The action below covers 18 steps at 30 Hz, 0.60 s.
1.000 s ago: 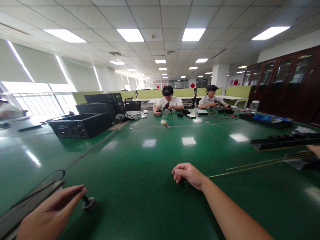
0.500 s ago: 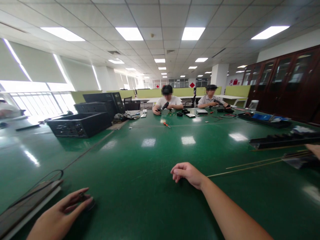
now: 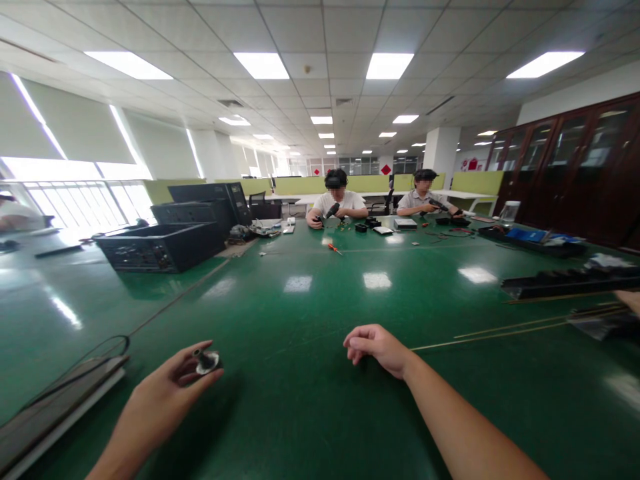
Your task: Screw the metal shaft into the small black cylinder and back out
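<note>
In the head view my left hand (image 3: 167, 390) is closed on a small metal part with a round flange and a hollow stem (image 3: 207, 362). Thumb and fingers grip its flange from both sides, above the green table. Its exact kind I cannot make out. Further right, my right hand (image 3: 373, 347) rests on the tabletop with its fingers loosely curled and the thumb against them; no object shows in it. Thin brass-coloured rods (image 3: 480, 338) lie just to the right of that wrist.
A flat panel with a cable (image 3: 63, 400) lies at the left edge. Black computer cases (image 3: 160, 247) stand behind it. An orange screwdriver (image 3: 335, 249) lies mid-table. Two people (image 3: 337, 203) work at the far side. Black trays (image 3: 565, 283) and another person's hand (image 3: 629, 298) are at right.
My left hand has moved right and away from me, raising the flanged metal part into clearer view. My right hand has stayed nearly still.
</note>
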### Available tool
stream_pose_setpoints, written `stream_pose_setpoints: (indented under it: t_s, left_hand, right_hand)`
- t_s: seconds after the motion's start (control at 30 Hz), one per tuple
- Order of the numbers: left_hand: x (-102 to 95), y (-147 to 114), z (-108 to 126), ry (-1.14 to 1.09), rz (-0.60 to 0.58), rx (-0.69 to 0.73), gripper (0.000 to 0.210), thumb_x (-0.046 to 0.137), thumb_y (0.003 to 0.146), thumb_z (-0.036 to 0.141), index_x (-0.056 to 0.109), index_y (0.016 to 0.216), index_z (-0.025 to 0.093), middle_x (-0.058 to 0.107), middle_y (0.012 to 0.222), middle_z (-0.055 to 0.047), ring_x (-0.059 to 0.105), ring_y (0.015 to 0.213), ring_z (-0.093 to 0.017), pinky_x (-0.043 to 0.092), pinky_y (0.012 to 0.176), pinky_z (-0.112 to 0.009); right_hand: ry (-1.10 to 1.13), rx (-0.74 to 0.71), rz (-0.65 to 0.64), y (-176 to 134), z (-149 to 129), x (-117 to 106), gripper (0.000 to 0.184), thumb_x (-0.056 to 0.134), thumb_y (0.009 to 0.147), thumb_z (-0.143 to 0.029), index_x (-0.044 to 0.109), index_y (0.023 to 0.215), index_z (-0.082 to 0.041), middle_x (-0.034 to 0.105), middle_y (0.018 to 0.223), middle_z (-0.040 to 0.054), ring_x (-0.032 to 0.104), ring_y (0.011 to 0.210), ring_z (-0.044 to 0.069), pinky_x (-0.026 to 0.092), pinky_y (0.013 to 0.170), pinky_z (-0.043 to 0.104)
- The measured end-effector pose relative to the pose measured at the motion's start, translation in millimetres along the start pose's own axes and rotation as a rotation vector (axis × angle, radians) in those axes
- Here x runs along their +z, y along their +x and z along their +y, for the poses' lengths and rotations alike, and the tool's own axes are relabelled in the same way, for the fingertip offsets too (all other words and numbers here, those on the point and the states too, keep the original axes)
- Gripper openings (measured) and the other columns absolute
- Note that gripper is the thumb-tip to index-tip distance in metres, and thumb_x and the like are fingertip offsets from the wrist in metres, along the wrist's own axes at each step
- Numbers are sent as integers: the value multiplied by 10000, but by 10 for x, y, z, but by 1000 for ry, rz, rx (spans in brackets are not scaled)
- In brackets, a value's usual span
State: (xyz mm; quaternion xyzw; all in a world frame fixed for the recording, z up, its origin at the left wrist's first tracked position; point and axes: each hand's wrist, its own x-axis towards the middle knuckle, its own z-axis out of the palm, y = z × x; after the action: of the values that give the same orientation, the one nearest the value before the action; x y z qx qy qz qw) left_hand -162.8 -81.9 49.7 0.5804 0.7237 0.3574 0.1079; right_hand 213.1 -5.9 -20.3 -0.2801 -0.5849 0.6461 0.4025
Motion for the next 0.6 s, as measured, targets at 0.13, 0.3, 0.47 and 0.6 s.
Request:
stream_pose_setpoints:
  t_s: [0.13,0.3,0.47,0.6]
  left_hand:
    - [298,83,503,-191,-153,90,580,741,600,508,638,1075,192,753,968,-66,705,932,-292,504,938,-430]
    - [891,132,889,-266,-295,285,420,724,677,408,691,1031,184,731,989,-69,689,904,-266,543,844,-385]
    - [1282,98,1133,-193,-440,562,294,651,768,306,705,1046,226,693,922,-50,645,848,-212,522,745,-315]
    - [1439,120,1142,-242,-425,607,346,672,741,247,673,1086,209,699,957,-56,639,865,-209,509,795,-328]
  right_hand:
    - [-8,0,2,-8,-14,-3,330,730,747,-415,685,866,-110,673,715,45,606,606,131,462,639,276]
    - [-7,2,6,-3,-6,3,360,730,740,-408,664,935,-113,667,722,40,602,601,130,463,632,276]
    - [16,-39,51,34,59,28,542,795,648,-304,571,1123,-168,641,804,7,583,628,118,475,626,268]
    - [-101,-60,103,52,95,47,578,783,612,-204,553,1142,-200,627,924,14,526,582,72,433,569,221]
